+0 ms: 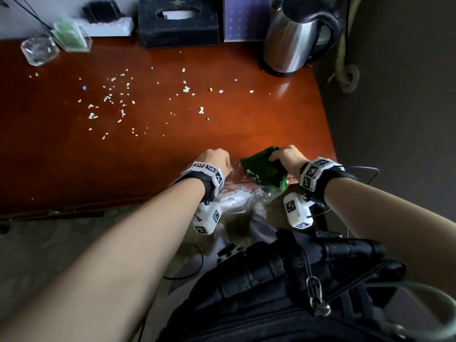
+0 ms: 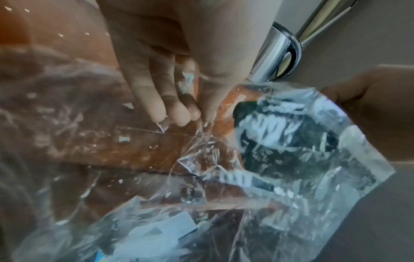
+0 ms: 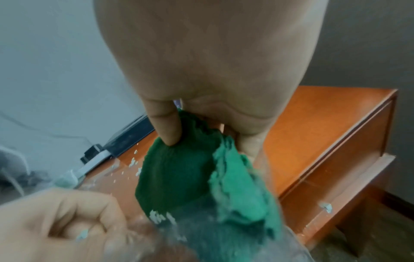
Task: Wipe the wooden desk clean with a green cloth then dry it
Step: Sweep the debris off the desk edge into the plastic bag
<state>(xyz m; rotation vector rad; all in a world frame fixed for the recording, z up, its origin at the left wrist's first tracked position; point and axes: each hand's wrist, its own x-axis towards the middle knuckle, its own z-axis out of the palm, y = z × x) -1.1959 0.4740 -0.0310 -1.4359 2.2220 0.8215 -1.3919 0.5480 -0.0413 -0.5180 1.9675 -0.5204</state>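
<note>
At the near edge of the wooden desk [image 1: 172, 149], our right hand [image 1: 288, 157] pinches the green cloth [image 1: 262, 169] between thumb and fingers, the cloth hanging half inside a clear plastic bag [image 1: 237, 193] that spills over the desk's front lip. Our left hand [image 1: 218, 159], just beside the right one, has its fingers curled together, pinching the bag's rim; the left wrist view shows the fingertips [image 2: 179, 113] bunched on the crinkled film. White specks cling to the lower part of the cloth.

Beyond both hands the desktop lies open, strewn with small white paper scraps [image 1: 111, 99] and a few coloured bits, thickest ahead and to the left of our left hand. Along the far edge stand a black tissue box [image 1: 177, 23], a glass dish [image 1: 39, 50] and a clear holder with green contents [image 1: 71, 37]. A steel kettle [image 1: 296, 38] occupies the far corner ahead of our right hand. The desk's side edge runs close to the right of our right hand, with floor beyond it.
</note>
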